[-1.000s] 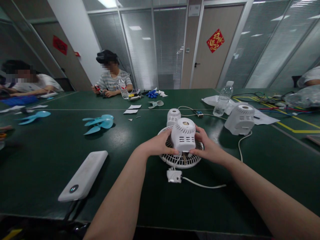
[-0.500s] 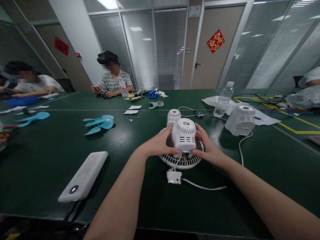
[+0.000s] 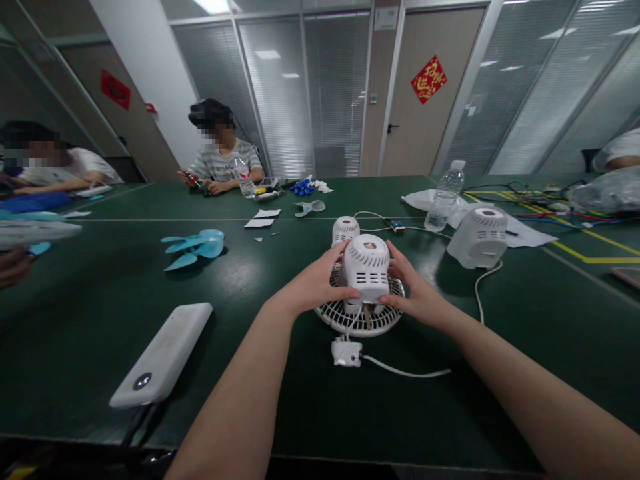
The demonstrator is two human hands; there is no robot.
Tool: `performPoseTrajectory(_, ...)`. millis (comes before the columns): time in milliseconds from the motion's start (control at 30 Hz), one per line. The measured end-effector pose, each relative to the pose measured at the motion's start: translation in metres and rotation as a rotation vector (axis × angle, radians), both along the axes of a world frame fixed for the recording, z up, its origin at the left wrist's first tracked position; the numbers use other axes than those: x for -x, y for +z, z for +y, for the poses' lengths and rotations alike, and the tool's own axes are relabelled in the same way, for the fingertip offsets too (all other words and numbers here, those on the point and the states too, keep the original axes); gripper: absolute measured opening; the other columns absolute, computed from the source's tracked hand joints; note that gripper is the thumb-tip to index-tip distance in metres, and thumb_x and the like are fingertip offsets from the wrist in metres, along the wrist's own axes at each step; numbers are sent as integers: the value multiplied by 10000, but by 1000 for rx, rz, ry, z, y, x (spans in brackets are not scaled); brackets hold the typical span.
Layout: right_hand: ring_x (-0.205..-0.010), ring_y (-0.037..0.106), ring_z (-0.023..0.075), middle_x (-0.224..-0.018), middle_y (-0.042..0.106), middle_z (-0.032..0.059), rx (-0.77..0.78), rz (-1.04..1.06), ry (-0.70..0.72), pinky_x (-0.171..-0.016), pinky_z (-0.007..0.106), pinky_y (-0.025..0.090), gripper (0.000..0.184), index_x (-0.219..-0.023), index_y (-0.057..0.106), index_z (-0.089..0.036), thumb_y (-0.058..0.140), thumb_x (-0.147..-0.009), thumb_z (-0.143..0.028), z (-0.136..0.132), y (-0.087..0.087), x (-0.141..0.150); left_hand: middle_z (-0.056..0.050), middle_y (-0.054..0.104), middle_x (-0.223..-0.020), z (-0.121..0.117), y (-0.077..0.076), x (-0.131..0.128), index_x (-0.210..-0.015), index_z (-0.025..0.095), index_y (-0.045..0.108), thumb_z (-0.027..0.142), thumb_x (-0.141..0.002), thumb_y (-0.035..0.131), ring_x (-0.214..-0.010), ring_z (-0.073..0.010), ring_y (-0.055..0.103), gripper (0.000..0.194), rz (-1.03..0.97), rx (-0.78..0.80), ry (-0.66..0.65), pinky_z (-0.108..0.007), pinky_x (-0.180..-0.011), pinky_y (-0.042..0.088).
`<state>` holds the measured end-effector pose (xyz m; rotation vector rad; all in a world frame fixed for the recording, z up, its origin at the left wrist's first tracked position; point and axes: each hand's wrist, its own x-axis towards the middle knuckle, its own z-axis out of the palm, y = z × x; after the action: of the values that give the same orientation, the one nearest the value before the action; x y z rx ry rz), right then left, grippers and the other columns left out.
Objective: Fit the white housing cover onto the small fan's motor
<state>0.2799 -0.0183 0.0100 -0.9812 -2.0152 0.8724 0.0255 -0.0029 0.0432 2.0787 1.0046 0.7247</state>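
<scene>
Between my two hands is a white fan motor housing with slotted vents. My left hand grips its left side, and my right hand grips the right side. Below it, a round white fan grille lies on the table, partly covered by the housing and my hands. Just behind stands a second white vented housing. In front of the grille rests a small white plug-like part with a white cable running right.
A white power bank and blue fan blades lie to my left. To the right stand another white housing and a plastic bottle. A co-worker sits across the table; another person's hand shows at far left.
My hands stay around the housing with little movement. At the far left, another person's hand and a pale object have come further into view. The view has shifted slightly.
</scene>
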Motion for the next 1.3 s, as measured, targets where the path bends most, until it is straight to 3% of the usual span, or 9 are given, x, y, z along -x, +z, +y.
performPoseTrajectory(467, -1323, 415, 349, -1493, 344, 105, 30, -7, 2, -1087, 615, 332, 1003, -1520, 12, -351, 703, -795, -406, -2, 2, 2, -112, 294, -1540, 0, -1, 1, -1491, 319, 149, 417, -667, 772, -1370, -380, 345, 1037, 9, 41, 13, -627, -1094, 302)
performPoseTrajectory(733, -1384, 336, 311, -1550, 248, 78, -28, 32, 56, -1138, 564, 271, 992, -1516, -40, -354, 670, -826, -402, 0, -8, 3, -102, 276, -1549, 0, -2, 0, -1491, 315, 144, 401, -676, 769, -1393, -353, 318, 1031, -28, 23, -28, -582, -1137, 274)
performPoseTrajectory(933, -1413, 270, 329, -1556, 222, 123, -20, -26, 33, -1143, 572, 228, 1228, -1505, -153, -300, 777, -715, -442, 1, -16, 8, -118, 282, -1544, 0, -2, 3, -1499, 307, 131, 448, -661, 780, -1381, -358, 338, 1070, -11, 25, -24, -578, -1131, 290)
performPoseTrajectory(1100, -1428, 222, 340, -1561, 211, 124, -28, -92, -30, -1146, 592, 174, 1268, -1501, -174, -289, 786, -691, -466, 2, -18, 10, -132, 239, -1564, 2, -4, 7, -1515, 293, 47, 467, -643, 792, -1383, -362, 335, 1160, 1, 35, -29, -574, -1127, 288)
performPoseTrajectory(1200, -1439, 177, 345, -1579, 147, 114, -42, -119, -48, -1150, 591, 152, 1278, -1504, -160, -295, 793, -673, -478, 3, -19, 11, -135, 326, -1530, 16, -15, 9, -1511, 258, 104, 503, -774, 673, -1366, -316, 381, 963, -91, 26, 23, -519, -1112, 328)
performPoseTrajectory(1300, -1448, 133, 349, -1591, 86, 103, -63, -153, -77, -1156, 588, 124, 1293, -1507, -151, -297, 803, -653, -476, 3, -19, 12, -125, 481, -1426, 36, -34, 14, -1426, 213, 330, 519, -901, 489, -1266, -252, 504, 628, -240, -44, 253, -442, -1066, 391)
